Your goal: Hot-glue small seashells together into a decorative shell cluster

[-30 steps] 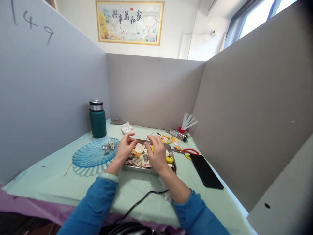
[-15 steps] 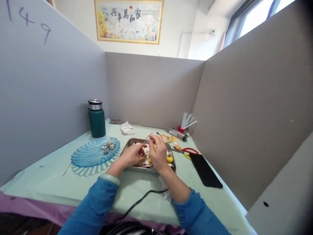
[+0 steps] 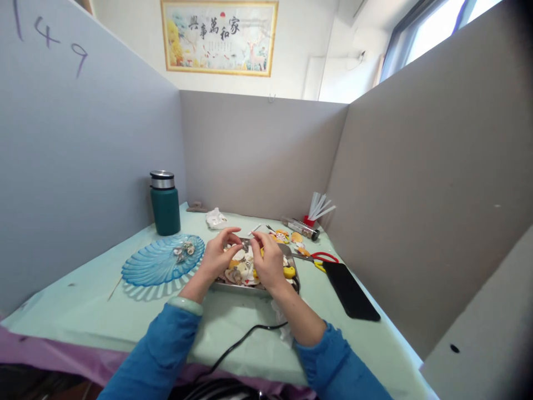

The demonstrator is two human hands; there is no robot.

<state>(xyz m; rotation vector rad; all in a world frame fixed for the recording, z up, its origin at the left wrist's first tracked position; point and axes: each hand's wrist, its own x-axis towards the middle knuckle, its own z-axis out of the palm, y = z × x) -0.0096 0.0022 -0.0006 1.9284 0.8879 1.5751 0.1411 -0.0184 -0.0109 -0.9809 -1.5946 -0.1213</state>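
Observation:
A metal tray [image 3: 233, 287] full of mixed seashells sits in front of me on the pale green tablecloth. Both hands hover over it. My left hand [image 3: 219, 255] pinches a small dark shell [image 3: 245, 243] between thumb and forefinger above the tray's far side. My right hand [image 3: 268, 261] meets it there, fingertips pinched on the same small piece. To the left lies a blue shell-shaped glass plate [image 3: 160, 261] with a few small shells [image 3: 184, 250] on it.
A green flask [image 3: 165, 203] stands at the back left. Red-handled scissors [image 3: 322, 259] and a black phone [image 3: 350, 290] lie right of the tray. A red cup of white sticks [image 3: 316, 210], a metal tube, crumpled tissue [image 3: 216, 218] and a black cable [image 3: 241, 341] are around. Grey partitions enclose the desk.
My left hand dipped into the tray half a second ago and has risen again with a small shell, meeting my right fingertips above the tray's far side.

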